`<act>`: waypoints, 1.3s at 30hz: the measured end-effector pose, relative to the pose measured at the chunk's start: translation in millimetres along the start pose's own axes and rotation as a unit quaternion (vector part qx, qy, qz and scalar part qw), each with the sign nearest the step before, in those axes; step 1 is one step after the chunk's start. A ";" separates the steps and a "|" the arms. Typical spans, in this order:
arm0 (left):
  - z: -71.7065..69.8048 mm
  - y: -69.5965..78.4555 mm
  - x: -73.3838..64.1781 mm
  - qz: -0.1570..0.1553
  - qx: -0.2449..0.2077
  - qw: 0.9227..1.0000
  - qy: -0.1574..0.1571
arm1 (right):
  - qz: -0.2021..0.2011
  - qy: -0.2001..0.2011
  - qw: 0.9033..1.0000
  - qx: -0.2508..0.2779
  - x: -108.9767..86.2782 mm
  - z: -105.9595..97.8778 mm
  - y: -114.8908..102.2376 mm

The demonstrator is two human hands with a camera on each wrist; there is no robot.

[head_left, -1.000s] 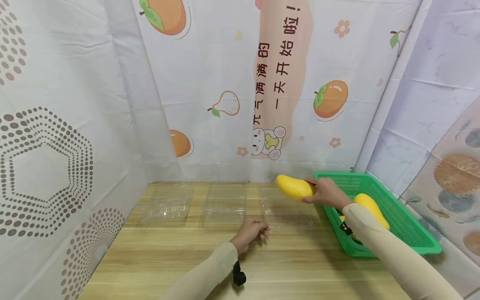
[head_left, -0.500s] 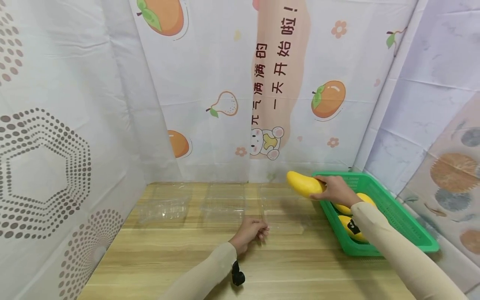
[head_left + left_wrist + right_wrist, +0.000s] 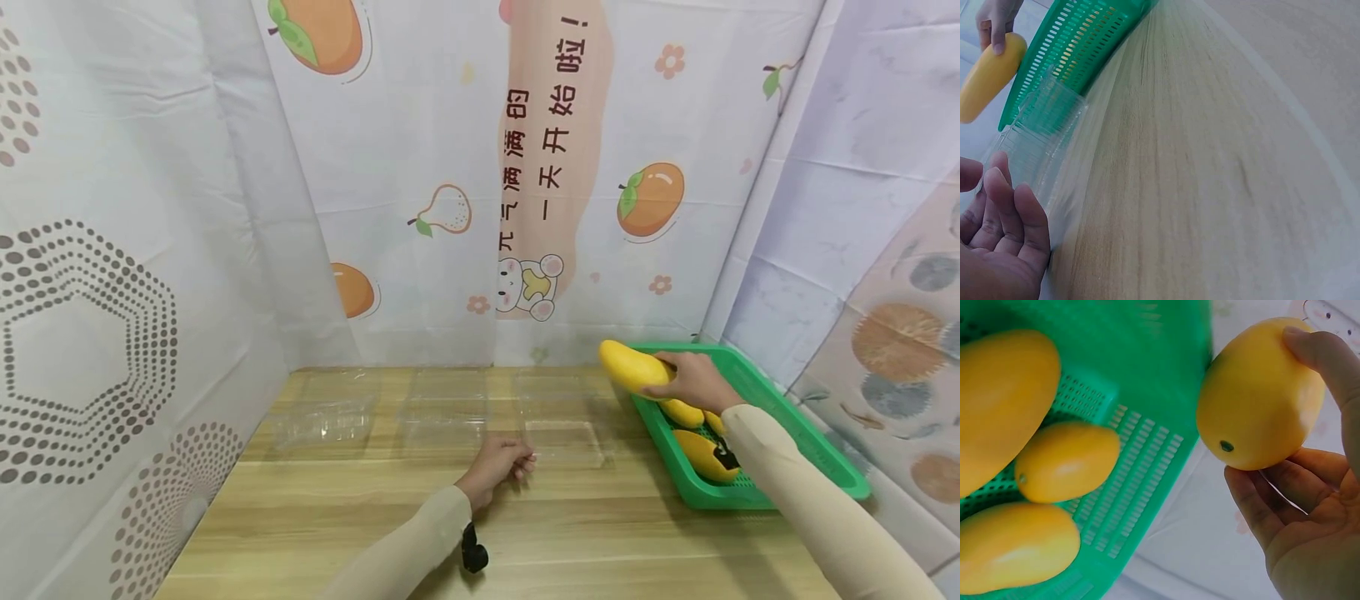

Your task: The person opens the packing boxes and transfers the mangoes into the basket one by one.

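My right hand (image 3: 701,382) grips a yellow mango (image 3: 633,365) above the left rim of the green basket (image 3: 686,483). The right wrist view shows the thumb on top of this mango (image 3: 1260,394) and the fingers beneath it. Inside the basket lie several more mangoes (image 3: 703,456), partly hidden by the right arm. My left hand (image 3: 498,468) rests near the table, its thumb and fingertips pinching the near left edge of a clear plastic box (image 3: 564,442). In the left wrist view its fingers (image 3: 1032,219) are curled beside the clear box (image 3: 1038,144).
Two more clear plastic boxes, a middle one (image 3: 446,412) and a left one (image 3: 324,421), stand in a row along the back of the wooden table (image 3: 360,508). A printed curtain (image 3: 420,167) hangs right behind them.
My right hand has moved right with the mango, from over the right-hand clear box to the basket's left rim. The left hand stays in place. The head view has shifted slightly.
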State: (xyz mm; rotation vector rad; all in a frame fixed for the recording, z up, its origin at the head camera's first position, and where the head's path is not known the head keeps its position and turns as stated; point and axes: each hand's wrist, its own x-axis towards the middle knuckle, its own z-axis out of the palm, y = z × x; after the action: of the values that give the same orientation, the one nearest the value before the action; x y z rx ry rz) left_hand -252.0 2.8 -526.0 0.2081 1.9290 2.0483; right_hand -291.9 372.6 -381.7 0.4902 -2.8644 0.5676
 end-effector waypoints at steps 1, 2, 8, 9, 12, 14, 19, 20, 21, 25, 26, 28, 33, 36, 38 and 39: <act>0.1 -0.1 0.0 0.001 -0.001 1.000 0.000 | 0.003 0.002 1.000 -0.001 -1.4 -1.0 3.0; 0.1 0.0 0.1 0.001 -0.001 1.000 -0.001 | 0.004 0.005 1.000 -0.002 -2.8 -1.9 6.0; 0.3 -0.8 0.5 0.005 0.002 1.000 -0.002 | 0.016 0.014 1.000 -0.003 -10.6 -8.1 19.5; 0.4 -1.0 0.4 0.006 0.003 1.000 -0.002 | 0.018 0.015 1.000 -0.006 -11.8 -8.9 21.5; 0.2 -2.4 0.2 0.002 0.001 1.000 -0.002 | 0.022 0.016 1.000 -0.013 -15.7 -11.2 26.9; 0.1 -3.7 0.4 0.002 0.003 1.000 -0.003 | 0.026 0.012 1.000 -0.011 -18.6 -13.0 30.3; 0.4 -4.8 1.0 0.004 0.002 1.000 -0.003 | 0.038 -0.005 0.999 -0.009 -25.3 -16.6 39.1; 0.5 -4.2 1.0 0.005 0.001 1.000 -0.002 | 0.039 -0.007 0.999 -0.010 -26.6 -17.0 41.0; 0.7 -3.6 1.0 0.006 0.000 1.000 -0.002 | 0.040 -0.008 0.999 -0.010 -27.9 -17.4 43.0; 1.1 -2.2 0.8 0.008 -0.001 1.000 -0.004 | 0.048 -0.014 0.999 -0.003 -34.6 -17.3 52.1; 1.2 -2.3 0.7 0.008 0.000 1.000 -0.005 | 0.047 -0.016 0.999 -0.001 -36.7 -17.3 54.5; 1.4 -2.2 0.6 0.007 -0.001 1.000 -0.005 | 0.049 -0.018 0.999 -0.001 -40.7 -17.2 58.8; 1.0 -2.3 0.7 0.009 -0.003 1.000 -0.006 | 0.049 -0.018 0.998 -0.023 -51.0 -18.7 66.2; 0.4 -2.5 1.1 0.010 -0.002 1.000 -0.006 | 0.049 -0.025 0.998 -0.026 -57.9 -21.5 67.9; 0.1 -2.8 1.2 0.011 -0.003 1.000 -0.007 | 0.049 -0.031 0.998 -0.030 -62.2 -23.8 68.9; 0.0 -3.0 1.2 0.011 -0.003 1.000 -0.008 | 0.051 -0.033 0.998 -0.035 -64.3 -25.5 69.5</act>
State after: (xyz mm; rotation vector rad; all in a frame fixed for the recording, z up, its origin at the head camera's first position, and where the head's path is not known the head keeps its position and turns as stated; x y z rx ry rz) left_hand -252.8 3.4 -529.1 0.2456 1.9195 2.0587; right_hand -253.8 461.6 -397.2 0.3595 -2.9738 0.4745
